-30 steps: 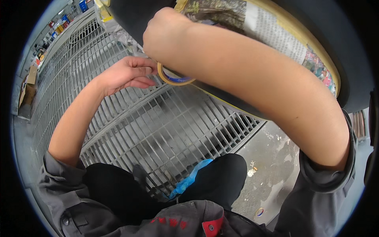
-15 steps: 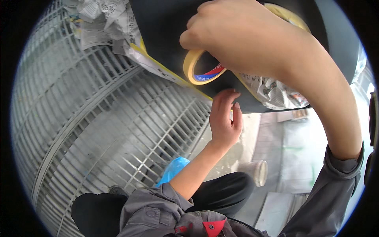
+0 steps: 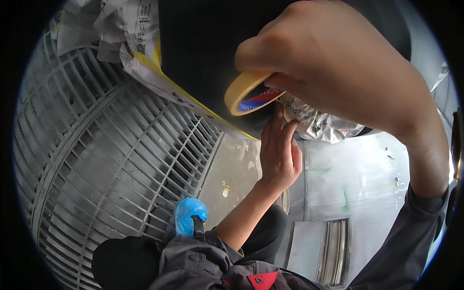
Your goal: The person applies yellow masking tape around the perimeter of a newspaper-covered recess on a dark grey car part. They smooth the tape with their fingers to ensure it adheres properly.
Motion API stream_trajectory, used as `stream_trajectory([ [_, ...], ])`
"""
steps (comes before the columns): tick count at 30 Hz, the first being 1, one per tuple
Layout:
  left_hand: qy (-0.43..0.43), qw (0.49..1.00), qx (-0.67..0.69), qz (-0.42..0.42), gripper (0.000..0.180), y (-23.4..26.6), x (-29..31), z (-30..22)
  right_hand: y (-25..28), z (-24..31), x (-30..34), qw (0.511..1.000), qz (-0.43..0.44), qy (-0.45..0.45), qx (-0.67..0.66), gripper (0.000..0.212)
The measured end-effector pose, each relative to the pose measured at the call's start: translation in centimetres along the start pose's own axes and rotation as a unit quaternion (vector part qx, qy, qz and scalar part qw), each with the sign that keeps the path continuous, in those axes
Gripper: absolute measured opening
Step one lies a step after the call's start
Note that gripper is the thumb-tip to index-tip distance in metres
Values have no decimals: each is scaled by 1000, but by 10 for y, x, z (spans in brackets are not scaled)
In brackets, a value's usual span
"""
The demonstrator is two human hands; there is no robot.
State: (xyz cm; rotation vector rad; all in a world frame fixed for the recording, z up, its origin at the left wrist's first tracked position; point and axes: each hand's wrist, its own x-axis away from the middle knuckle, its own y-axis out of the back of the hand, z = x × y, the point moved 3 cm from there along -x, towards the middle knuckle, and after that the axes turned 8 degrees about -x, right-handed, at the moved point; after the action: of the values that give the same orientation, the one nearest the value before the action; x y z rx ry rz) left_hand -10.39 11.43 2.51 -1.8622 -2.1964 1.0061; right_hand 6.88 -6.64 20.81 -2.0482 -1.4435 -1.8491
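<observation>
A roll of yellow masking tape [image 3: 233, 96] with a red and blue printed core hangs from my right hand [image 3: 309, 53], which grips its upper side. My right hand is closed, and its arm arches across the dark panel [image 3: 203, 53]. Below the roll, my left hand [image 3: 280, 162] reaches up with its fingers stretched out. Its fingertips touch the panel's lower area beside a narrow yellow tape strip [image 3: 286, 108]. Crumpled newspaper [image 3: 328, 126] fills the space right of these fingertips. Part of the strip is hidden behind my hands.
Newspaper [image 3: 130, 29] edged with yellow tape runs along the panel's left side. A metal grating [image 3: 96, 159] covers the floor at left. My shoe, in a blue cover [image 3: 186, 215], stands near the grating's edge. Pale grey sheeting [image 3: 362, 179] lies at right.
My left fingers have straightened and moved up to the yellow strip. The tape roll, still in my right hand, sits slightly lower. The view has shifted, and the blue cover shows more fully.
</observation>
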Motion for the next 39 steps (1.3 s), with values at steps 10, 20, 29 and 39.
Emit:
stream_trajectory([
  [10,48,995,55,-72,59,-14,-3,8,15,-4,-20,999,-27,18,-38,12],
  [20,66,994,60,-57,57,-20,5,-8,19,-5,-14,988,-103,10,-115,11],
  [29,38,995,76,-52,57,-15,6,3,12,-4,-13,980,-137,9,-141,10],
  [39,54,997,37,-47,62,-6,-2,-5,16,-2,-5,976,-146,-5,-162,10],
])
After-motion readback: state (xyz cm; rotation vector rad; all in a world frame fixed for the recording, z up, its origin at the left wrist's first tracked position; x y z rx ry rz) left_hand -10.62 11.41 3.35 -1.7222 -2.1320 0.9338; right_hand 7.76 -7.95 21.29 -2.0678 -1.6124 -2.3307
